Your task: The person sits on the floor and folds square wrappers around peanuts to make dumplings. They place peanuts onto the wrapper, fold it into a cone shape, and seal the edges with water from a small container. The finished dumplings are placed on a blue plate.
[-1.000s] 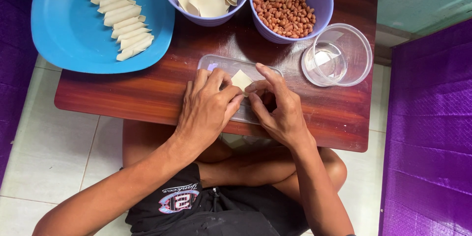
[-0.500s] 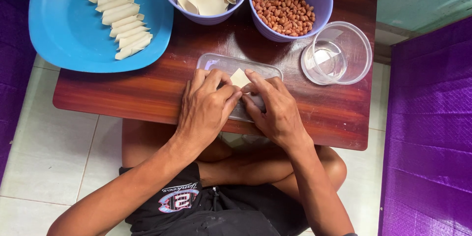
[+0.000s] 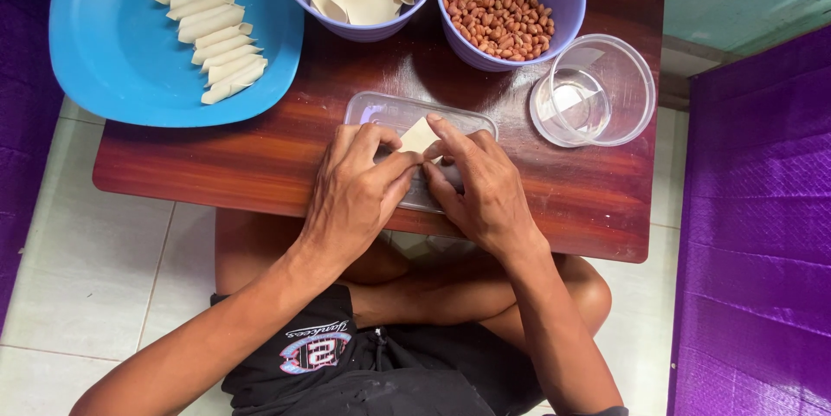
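Little has shifted since a moment ago — both hands stay pressed together over the clear plastic lid (image 3: pixel 381 109) near the table's (image 3: pixel 216 165) front edge. Left hand (image 3: pixel 355 195) and right hand (image 3: pixel 485 191) pinch a pale wrapper square (image 3: pixel 418 135) between curled fingertips — its corner pokes up between them. Rolled wrappers (image 3: pixel 208 31) line the blue tray (image 3: pixel 112 61) at the far-left corner.
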